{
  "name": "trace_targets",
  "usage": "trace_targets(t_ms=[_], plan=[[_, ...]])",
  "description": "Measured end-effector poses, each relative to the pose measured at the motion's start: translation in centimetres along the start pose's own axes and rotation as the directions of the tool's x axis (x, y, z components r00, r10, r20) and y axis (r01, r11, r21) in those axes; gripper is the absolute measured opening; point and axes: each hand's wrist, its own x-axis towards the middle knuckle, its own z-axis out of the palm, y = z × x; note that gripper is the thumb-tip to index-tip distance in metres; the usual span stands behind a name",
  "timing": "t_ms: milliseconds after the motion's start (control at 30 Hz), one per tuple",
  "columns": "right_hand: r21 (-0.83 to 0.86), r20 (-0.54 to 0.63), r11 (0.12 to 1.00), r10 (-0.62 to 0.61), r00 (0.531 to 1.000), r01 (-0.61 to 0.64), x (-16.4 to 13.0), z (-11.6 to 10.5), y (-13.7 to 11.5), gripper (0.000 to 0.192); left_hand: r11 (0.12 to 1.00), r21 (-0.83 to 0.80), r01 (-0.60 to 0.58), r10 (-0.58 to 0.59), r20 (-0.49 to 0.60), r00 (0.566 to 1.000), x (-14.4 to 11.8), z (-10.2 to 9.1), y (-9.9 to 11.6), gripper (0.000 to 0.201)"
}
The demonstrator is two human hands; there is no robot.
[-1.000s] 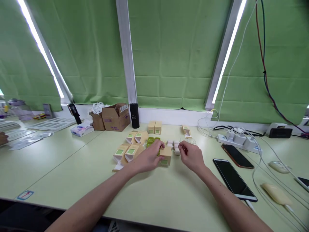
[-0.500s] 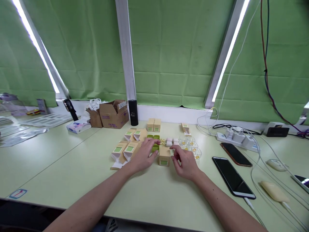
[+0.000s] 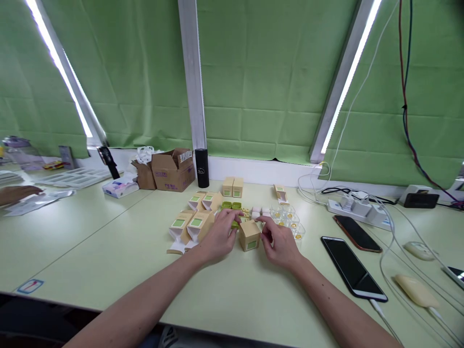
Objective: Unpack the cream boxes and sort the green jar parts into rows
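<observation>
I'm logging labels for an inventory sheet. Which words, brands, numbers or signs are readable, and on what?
No words or numbers read clearly.
Small tan box in front: green label, too small.
Other tan boxes: green labels, too small.
Brown carton: purple print and white label, too blurred.
Black cylinder: pale mark, unreadable.
Blue-bordered table sticker: red mark, no legible text.

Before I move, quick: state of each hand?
Left hand: open, loosely curved, beside the tan cube-shaped cardboard box; contact cannot be told.
Right hand: curled at the box's right side; whether it grips cannot be told.
</observation>
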Motion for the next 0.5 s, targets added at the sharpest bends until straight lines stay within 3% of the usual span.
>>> trace_targets(t_ms=[133,500], plan=[[-0.015,-0.026,1.0,0.007,1.0,-0.007,0.09,0.13,0.12,0.042,1.0,-0.007,0.009,-0.009,-0.031,0.999,-0.01,0.21,0.09,0.028],[0.053,-0.067,0.997,0.055,0.996,-0.052,0.18,0.5,0.43,0.039,0.999,-0.014,0.044,-0.044,-0.006,0.999,-0.16,0.08,0.28,0.034]])
